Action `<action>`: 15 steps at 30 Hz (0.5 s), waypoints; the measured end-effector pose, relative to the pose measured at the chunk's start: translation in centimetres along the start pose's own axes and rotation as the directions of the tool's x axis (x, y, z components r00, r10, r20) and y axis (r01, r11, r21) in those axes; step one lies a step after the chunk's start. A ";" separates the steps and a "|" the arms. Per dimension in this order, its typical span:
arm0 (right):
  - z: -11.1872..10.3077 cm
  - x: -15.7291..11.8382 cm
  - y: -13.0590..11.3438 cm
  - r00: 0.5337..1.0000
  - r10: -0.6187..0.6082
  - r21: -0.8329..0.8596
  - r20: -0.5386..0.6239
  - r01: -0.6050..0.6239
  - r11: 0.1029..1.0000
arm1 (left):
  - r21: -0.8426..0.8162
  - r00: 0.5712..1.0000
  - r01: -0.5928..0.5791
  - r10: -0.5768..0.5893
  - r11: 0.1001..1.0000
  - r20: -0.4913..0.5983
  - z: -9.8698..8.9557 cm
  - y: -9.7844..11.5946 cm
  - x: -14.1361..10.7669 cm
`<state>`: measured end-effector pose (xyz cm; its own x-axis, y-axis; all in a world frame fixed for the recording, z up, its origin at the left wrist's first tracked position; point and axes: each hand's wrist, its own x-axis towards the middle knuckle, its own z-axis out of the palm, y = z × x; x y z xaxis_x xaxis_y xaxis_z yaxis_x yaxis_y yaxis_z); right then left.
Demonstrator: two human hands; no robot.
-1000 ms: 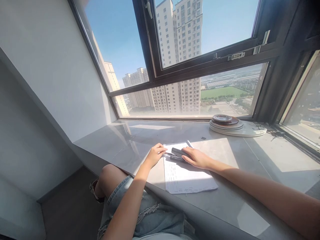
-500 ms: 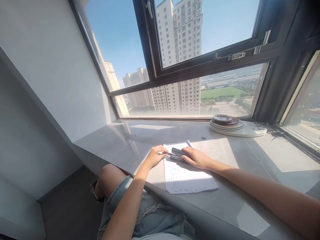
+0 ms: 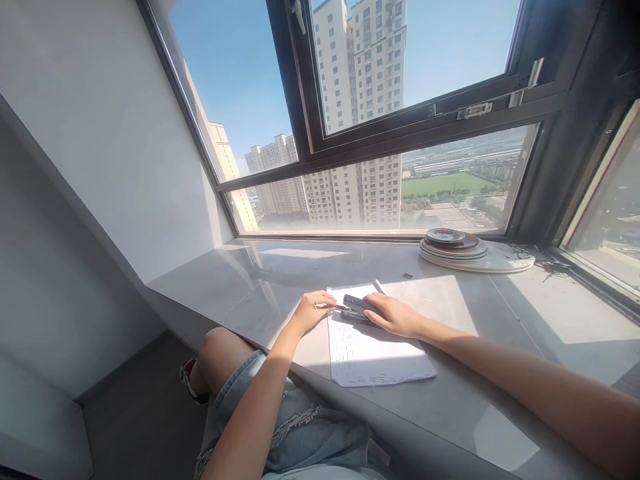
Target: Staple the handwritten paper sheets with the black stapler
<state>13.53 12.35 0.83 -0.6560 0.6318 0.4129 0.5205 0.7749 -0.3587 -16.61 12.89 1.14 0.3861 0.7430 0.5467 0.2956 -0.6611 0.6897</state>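
**Left hand (image 3: 311,311) a touch nearer, open stapler (image 3: 356,318) unmoved**

Nearest my view are the denim shorts (image 3: 310,441), just below the edge of the pale ledge (image 3: 285,275). On the ledge I see a sheet of paper (image 3: 387,360), with rows of short marks down its left side.

At the paper's far left corner, the left fingertips have crept slightly toward the stapler since a second ago. Thumb and fingers are pinched narrow, apparently on the end of a thin dark piece (image 3: 341,308); I can't tell whether it is loose or part of the stapler. The right hand (image 3: 397,315) has hardly shifted, its fingers curled over the stapler's right end. I read that as one hand steadying while the other does fine work at the mouth, with little gained so far.

The stapler, as I judge it to be, lies on the paper's far part, between my two hands. Its long axis runs roughly left to right, its parted arms pointing left and slightly away, toward the pinched fingers.

Just past it a pale stick (image 3: 380,287) juts off the paper; beyond are a small dark strip (image 3: 408,275), stacked plates (image 3: 453,253) and the window frame (image 3: 410,148).
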 end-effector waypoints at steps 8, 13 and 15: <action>0.1 0.1 0.1 1.000 -0.009 0.002 -0.012 0.009 1.000 | -0.035 1.000 0.011 -0.011 0.999 0.012 0.2 0.2 0.0; 0.2 0.0 0.1 1.000 -0.005 -0.002 -0.012 0.005 1.000 | -0.036 1.000 -0.004 0.005 0.999 0.015 0.2 0.1 0.2; 0.2 0.0 0.1 1.000 0.001 -0.005 -0.006 -0.001 1.000 | -0.029 1.000 -0.008 0.008 1.000 0.027 0.2 0.2 0.2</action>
<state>13.47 12.43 0.66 -0.6525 0.6326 0.4173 0.5240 0.7744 -0.3546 -16.29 12.89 1.30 0.4124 0.7342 0.5393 0.2669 -0.6634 0.6991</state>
